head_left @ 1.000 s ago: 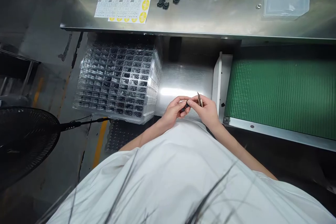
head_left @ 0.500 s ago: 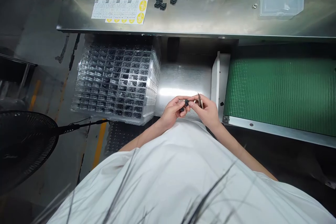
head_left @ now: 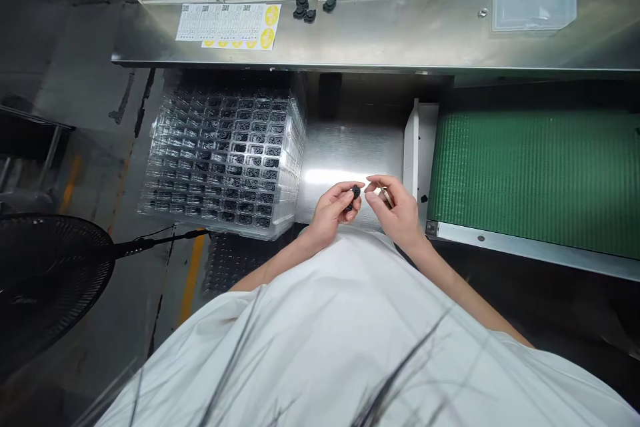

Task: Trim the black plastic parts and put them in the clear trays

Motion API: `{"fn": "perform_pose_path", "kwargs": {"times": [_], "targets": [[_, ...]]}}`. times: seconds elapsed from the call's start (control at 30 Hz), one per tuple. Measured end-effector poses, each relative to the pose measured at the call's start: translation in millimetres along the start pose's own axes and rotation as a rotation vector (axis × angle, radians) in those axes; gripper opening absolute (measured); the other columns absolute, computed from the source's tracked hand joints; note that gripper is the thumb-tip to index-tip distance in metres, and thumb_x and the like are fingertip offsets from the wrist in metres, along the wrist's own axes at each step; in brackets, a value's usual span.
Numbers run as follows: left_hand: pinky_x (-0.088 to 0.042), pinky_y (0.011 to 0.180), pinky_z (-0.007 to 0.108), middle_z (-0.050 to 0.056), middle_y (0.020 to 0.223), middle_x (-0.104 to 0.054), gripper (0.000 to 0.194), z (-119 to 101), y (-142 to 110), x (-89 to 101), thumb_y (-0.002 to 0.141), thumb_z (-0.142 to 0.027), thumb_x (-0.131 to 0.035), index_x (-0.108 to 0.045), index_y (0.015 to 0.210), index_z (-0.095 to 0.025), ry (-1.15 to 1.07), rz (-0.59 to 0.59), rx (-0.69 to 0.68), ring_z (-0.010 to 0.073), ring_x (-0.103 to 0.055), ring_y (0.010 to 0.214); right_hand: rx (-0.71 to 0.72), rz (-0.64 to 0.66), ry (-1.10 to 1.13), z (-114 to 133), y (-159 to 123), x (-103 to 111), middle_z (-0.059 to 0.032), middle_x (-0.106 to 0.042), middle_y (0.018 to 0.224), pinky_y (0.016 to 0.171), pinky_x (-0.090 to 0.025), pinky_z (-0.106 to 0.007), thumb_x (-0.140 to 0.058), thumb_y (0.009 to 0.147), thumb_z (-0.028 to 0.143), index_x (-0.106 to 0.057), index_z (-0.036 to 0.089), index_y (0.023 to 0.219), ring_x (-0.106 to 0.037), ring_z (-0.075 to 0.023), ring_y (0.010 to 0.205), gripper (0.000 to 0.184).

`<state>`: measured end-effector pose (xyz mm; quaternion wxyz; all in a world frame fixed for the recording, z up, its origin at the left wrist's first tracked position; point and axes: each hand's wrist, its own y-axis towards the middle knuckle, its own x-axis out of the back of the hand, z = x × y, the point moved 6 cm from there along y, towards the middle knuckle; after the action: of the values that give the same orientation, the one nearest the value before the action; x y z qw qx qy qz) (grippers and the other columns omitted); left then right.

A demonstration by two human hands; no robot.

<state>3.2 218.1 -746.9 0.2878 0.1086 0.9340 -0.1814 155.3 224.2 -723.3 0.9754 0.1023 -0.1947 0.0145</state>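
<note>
My left hand (head_left: 334, 208) pinches a small black part (head_left: 355, 191) between thumb and fingertips, just above the steel worktop (head_left: 350, 147). My right hand (head_left: 395, 208) is a finger's width to the right of the part, its fingers curled round a thin metal tool (head_left: 386, 196) that lies across the palm. Both hands hover close to my body over the near edge of the worktop. A stack of clear plastic trays (head_left: 227, 160) filled with several small black parts stands to the left of my left hand.
A green conveyor belt (head_left: 530, 173) runs to the right behind a white end plate (head_left: 415, 147). On the steel shelf (head_left: 400, 33) above lie a label sheet (head_left: 227, 23), several loose black parts (head_left: 307, 8) and a clear plastic box (head_left: 534, 5). A black fan (head_left: 45, 280) stands at the lower left.
My right hand has drawn slightly away from the black part, and the thin tool has tipped down into the palm. The left hand keeps the part, now plainly visible at its fingertips.
</note>
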Motion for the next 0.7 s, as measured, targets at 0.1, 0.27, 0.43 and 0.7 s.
{"fn": "perform_pose_path", "kwargs": {"times": [0.1, 0.27, 0.43, 0.7], "targets": [[-0.030, 0.055, 0.025, 0.000, 0.080, -0.058, 0.047, -1.6, -0.4, -1.0, 0.083, -0.048, -0.083, -0.071, 0.118, -0.020, -0.028, -0.019, -0.022, 0.0075, -0.044, 0.059, 0.137, 0.031, -0.144, 7.7, -3.1, 1.4, -0.0078, -0.071, 0.106, 0.074, -0.048, -0.035, -0.043, 0.111, 0.044, -0.069, 0.024, 0.114, -0.064, -0.0207, 0.087, 0.033], [-0.032, 0.057, 0.025, -0.002, 0.077, -0.055, 0.048, -3.5, -0.5, -2.6, 0.081, -0.050, -0.084, -0.068, 0.116, -0.021, -0.049, -0.040, -0.050, 0.0082, -0.045, 0.060, 0.212, 0.021, -0.356, 10.7, -8.9, -7.4, -0.0064, -0.068, 0.092, 0.070, -0.040, -0.035, -0.039, 0.113, 0.040, -0.067, 0.024, 0.096, -0.061, -0.0205, 0.080, 0.037], [-0.032, 0.059, 0.026, -0.002, 0.074, -0.053, 0.049, -5.5, -2.5, -5.7, 0.081, -0.052, -0.084, -0.067, 0.115, -0.021, -0.022, -0.044, -0.049, 0.0085, -0.042, 0.060, 0.259, -0.006, -0.378, 13.0, -10.9, -13.0, -0.0036, -0.064, 0.079, 0.069, -0.036, -0.034, -0.041, 0.113, 0.038, -0.064, 0.024, 0.089, -0.056, -0.0194, 0.072, 0.036], [-0.028, 0.058, 0.025, -0.003, 0.072, -0.053, 0.050, -6.4, -3.4, -3.2, 0.082, -0.050, -0.083, -0.066, 0.117, -0.019, -0.032, -0.031, -0.067, 0.0081, -0.042, 0.059, 0.334, -0.041, -0.442, 14.8, -15.1, -12.9, -0.0008, -0.062, 0.075, 0.065, -0.035, -0.032, -0.044, 0.114, 0.032, -0.064, 0.021, 0.088, -0.053, -0.0161, 0.067, 0.034]]}}
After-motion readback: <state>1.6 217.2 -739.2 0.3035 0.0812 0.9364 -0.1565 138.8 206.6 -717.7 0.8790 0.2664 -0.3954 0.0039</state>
